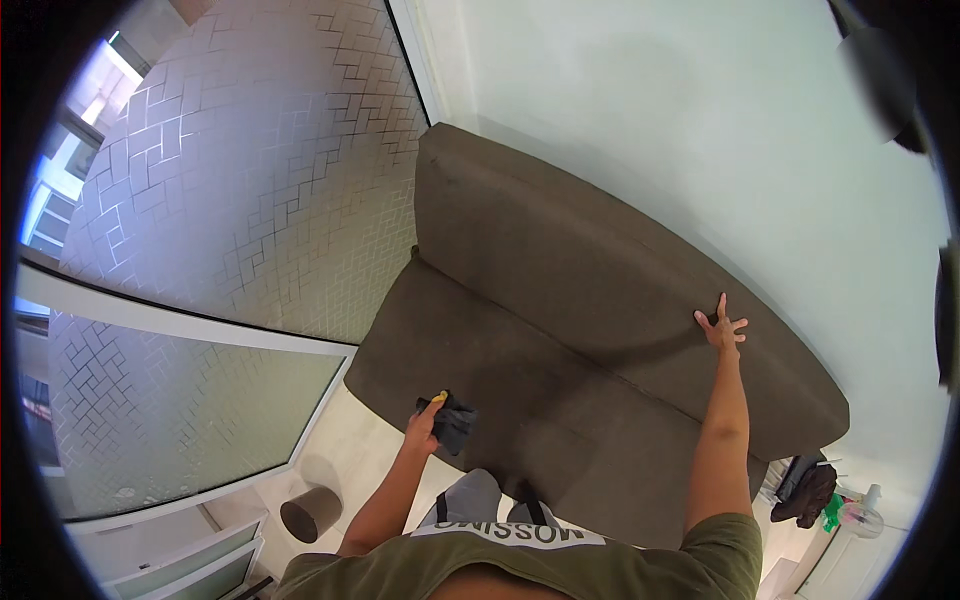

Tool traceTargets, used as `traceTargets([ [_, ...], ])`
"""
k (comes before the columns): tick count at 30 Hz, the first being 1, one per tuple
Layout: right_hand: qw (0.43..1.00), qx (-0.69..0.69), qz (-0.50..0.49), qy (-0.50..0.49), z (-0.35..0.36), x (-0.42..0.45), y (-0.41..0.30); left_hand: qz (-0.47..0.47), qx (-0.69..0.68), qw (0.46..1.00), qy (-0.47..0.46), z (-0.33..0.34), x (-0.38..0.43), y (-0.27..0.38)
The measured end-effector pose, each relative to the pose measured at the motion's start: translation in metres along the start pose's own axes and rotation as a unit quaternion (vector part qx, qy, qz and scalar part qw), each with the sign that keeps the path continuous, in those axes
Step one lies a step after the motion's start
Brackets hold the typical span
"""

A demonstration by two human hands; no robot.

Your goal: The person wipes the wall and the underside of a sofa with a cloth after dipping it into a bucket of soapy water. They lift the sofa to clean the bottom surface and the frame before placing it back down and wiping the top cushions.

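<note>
Before me lies a dark brown fabric sofa (487,322), its backrest (570,217) along the wall and a seam between back and seat. In my left hand (422,431) is a bunched dark cloth (454,424), with a small yellow piece showing near my thumb. What the yellow piece belongs to is hidden. That hand is over the front left part of the seat; whether the cloth touches it I cannot tell. My right hand (722,330) reaches to the right part of the backrest, fingers spread and nothing held. It appears to rest on the fabric.
A patterned frosted glass partition (247,172) with white frames borders the sofa's left end. Behind the backrest rises a pale wall (637,97). A brown cylindrical bin (310,514) stands on the light floor, lower left. Dark bags (806,491) crowd the sofa's right end.
</note>
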State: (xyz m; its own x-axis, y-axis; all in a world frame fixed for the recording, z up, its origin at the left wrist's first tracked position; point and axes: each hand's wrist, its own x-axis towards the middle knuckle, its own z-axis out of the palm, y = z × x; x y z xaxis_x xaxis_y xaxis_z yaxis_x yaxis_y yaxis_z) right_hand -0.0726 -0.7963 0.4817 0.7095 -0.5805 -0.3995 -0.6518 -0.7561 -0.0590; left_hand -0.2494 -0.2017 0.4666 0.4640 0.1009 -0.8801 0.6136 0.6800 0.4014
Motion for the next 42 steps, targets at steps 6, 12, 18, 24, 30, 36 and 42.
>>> traceTargets([
  [6, 0.999, 0.031, -0.005, -0.01, -0.026, 0.006, -0.019, -0.017, 0.024, 1.0, 0.008, 0.02, 0.011, -0.021],
  [12, 0.999, 0.031, -0.019, 0.007, -0.029, 0.02, -0.015, -0.026, 0.004, 1.0, 0.017, 0.013, 0.003, -0.033],
  [18, 0.995, 0.097, 0.022, -0.001, -0.025, 0.019, -0.015, -0.037, 0.004, 0.999, 0.019, 0.011, 0.011, -0.042],
  [24, 0.997, 0.079, 0.002, 0.016, -0.02, 0.017, -0.015, -0.026, 0.052, 0.998, 0.019, 0.024, -0.009, -0.065],
  [30, 0.996, 0.002, -0.076, 0.036, -0.006, 0.056, 0.01, -0.003, 0.039, 0.998, 0.052, 0.001, -0.03, -0.105],
  [36, 0.979, 0.092, -0.181, -0.009, -0.02, 0.032, 0.016, 0.02, 0.003, 0.999, 0.049, -0.034, -0.095, -0.132],
  [42, 0.852, 0.461, -0.21, -0.131, 0.045, -0.08, 0.036, 0.025, -0.04, 0.998, 0.044, -0.054, -0.139, -0.131],
])
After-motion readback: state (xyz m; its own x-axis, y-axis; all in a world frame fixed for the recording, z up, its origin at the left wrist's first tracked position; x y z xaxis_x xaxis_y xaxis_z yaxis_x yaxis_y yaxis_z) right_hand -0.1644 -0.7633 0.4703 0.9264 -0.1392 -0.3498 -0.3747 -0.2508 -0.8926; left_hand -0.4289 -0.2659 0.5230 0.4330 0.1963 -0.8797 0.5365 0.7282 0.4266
